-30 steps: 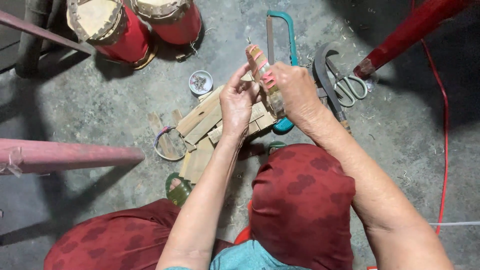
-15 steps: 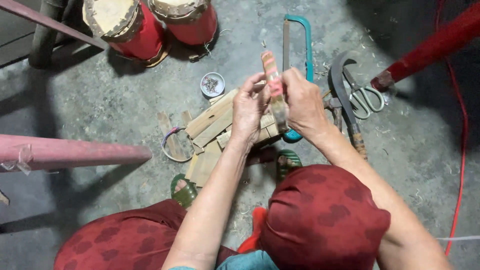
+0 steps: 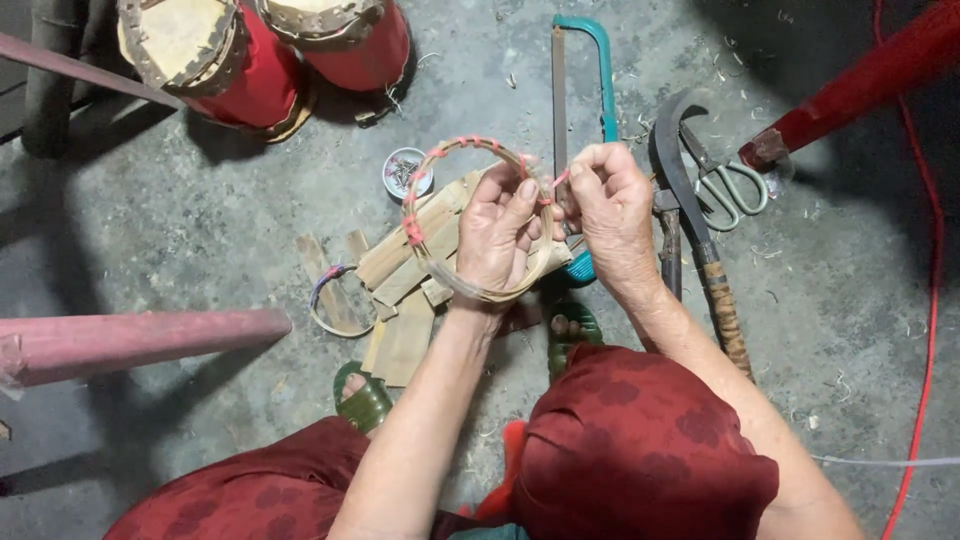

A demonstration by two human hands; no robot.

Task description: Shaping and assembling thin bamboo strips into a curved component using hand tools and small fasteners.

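My left hand (image 3: 500,235) grips a round hoop of bent bamboo strip (image 3: 418,235) bound in places with pink cord, holding it flat towards me at its right side. My right hand (image 3: 612,205) pinches the pink cord at the hoop's right edge, touching my left fingers. Under the hands lies a pile of split bamboo slats (image 3: 405,290) on the concrete floor. My knees in dark red patterned cloth (image 3: 640,450) and green sandals (image 3: 365,398) show below.
Two red drums (image 3: 215,55) stand at the top left. A small tin of nails (image 3: 405,172), a teal hacksaw (image 3: 598,70), a curved knife (image 3: 690,190), scissors (image 3: 735,185), a second small hoop (image 3: 330,300), red poles (image 3: 130,340) and a red cable (image 3: 935,250) surround me.
The hoop has turned from edge-on to flat, so its full ring shows. Both hands stay together above the slats; the view has shifted slightly.
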